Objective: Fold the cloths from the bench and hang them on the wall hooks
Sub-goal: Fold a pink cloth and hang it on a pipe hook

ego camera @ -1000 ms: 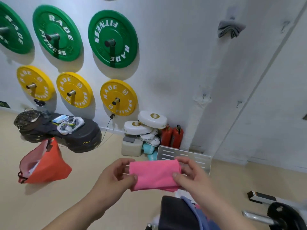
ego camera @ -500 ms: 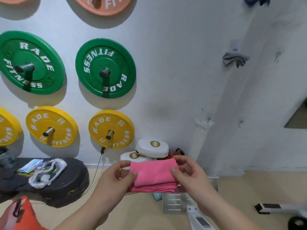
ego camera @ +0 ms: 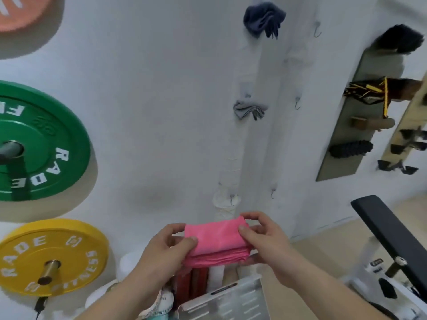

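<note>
A folded pink cloth (ego camera: 217, 241) is held in front of the white wall between both hands. My left hand (ego camera: 164, 252) pinches its left end, thumb on top. My right hand (ego camera: 263, 239) pinches its right end. Just above the cloth a bare wall hook (ego camera: 231, 199) sticks out of a white pipe wrap. Higher up hang a grey folded cloth (ego camera: 250, 110) and a dark blue cloth (ego camera: 263, 18). More bare hooks (ego camera: 273, 194) (ego camera: 297, 105) (ego camera: 317, 31) sit to the right.
Green (ego camera: 34, 144) and yellow (ego camera: 50, 257) weight plates hang on the wall at left. The black bench pad (ego camera: 390, 236) stands at right. A rack with dark gear (ego camera: 360, 105) is at upper right. A white perforated panel (ego camera: 231, 303) and containers are below my hands.
The view has tilted up and moved closer to the wall, bringing the hooks and hung cloths into sight. Both hands keep holding the pink cloth, now nearer the lowest hook.
</note>
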